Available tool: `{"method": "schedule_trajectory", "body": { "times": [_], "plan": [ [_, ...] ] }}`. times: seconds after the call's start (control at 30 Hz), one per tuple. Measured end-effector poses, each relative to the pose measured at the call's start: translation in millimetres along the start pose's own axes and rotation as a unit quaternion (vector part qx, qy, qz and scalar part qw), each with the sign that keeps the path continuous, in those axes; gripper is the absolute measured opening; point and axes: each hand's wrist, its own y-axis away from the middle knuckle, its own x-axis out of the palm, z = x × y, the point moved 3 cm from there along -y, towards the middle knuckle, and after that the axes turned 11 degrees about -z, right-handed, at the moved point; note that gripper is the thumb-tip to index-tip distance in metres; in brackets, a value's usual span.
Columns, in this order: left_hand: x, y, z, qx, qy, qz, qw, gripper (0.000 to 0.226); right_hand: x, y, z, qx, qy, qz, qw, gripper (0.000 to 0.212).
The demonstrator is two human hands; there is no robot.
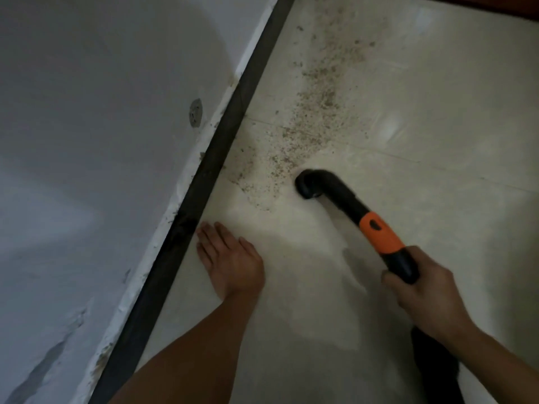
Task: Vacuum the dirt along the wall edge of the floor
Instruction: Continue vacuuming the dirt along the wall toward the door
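Observation:
A band of brown dirt [312,106] lies scattered on the pale tiled floor [423,118], running from the far end down beside the dark skirting strip [233,112]. My right hand [420,295] grips the black handle end of a black and orange vacuum nozzle [376,225]. Its curved black mouth [306,185] sits on the floor at the near end of the dirt. My left hand [230,260] rests flat on the floor with straight fingers, close to the skirting and nearer to me than the dirt.
The white wall [102,141] fills the left side, with a round plugged hole [196,112] and chipped plaster along its base. A black hose [434,363] trails back under my right wrist. A dark edge shows at the top right corner.

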Motion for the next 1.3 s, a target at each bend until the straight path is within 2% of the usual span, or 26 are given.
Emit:
{"method": "schedule_trajectory", "body": {
  "times": [0.1, 0.17, 0.27, 0.33, 0.43, 0.5, 0.6, 0.67, 0.77, 0.97, 1.13, 1.3],
  "plan": [
    [2, 0, 0, 0.000, -0.004, -0.002, 1.000, 0.061, 0, -19, 10, -0.045, 0.013, 0.009, 0.999, 0.027],
    [3, 1, 1, -0.002, -0.005, 0.001, 1.000, 0.061, 1, -12, 10, -0.095, 0.029, 0.074, 0.992, 0.030],
    [3, 1, 0, -0.003, -0.003, -0.005, 1.000, 0.062, 2, 5, -2, -0.088, 0.041, 0.145, 0.985, 0.038],
    [2, 1, 0, -0.003, -0.001, -0.009, 1.000, 0.062, 5, -2, -5, -0.077, 0.039, 0.108, 0.990, 0.033],
    [2, 1, 0, -0.001, -0.010, -0.007, 1.000, 0.063, 12, -36, 4, -0.056, 0.013, -0.007, 0.998, 0.021],
    [2, 0, 0, -0.003, -0.016, 0.001, 1.000, 0.064, 16, -62, 15, -0.035, 0.001, -0.049, 0.998, 0.021],
    [1, 0, 0, -0.002, -0.016, 0.002, 1.000, 0.064, 19, -70, 23, -0.042, -0.014, -0.034, 0.998, 0.020],
    [1, 0, 0, 0.000, -0.015, -0.001, 1.000, 0.063, 22, -51, 24, -0.082, -0.020, 0.026, 0.996, 0.019],
    [1, 0, 0, 0.000, -0.013, 0.000, 1.000, 0.061, 29, -22, 19, -0.100, 0.003, 0.119, 0.988, 0.029],
    [0, -1, -1, 0.002, -0.014, 0.005, 1.000, 0.061, 31, -42, 36, -0.074, 0.013, 0.004, 0.997, 0.025],
    [-1, -1, -1, -0.001, -0.005, 0.008, 1.000, 0.061, 48, -28, 45, -0.127, 0.036, 0.113, 0.985, 0.031],
    [-3, -1, -3, -0.004, -0.003, 0.013, 1.000, 0.062, 48, -85, 63, -0.079, 0.022, -0.031, 0.996, 0.027]
  ]
}}
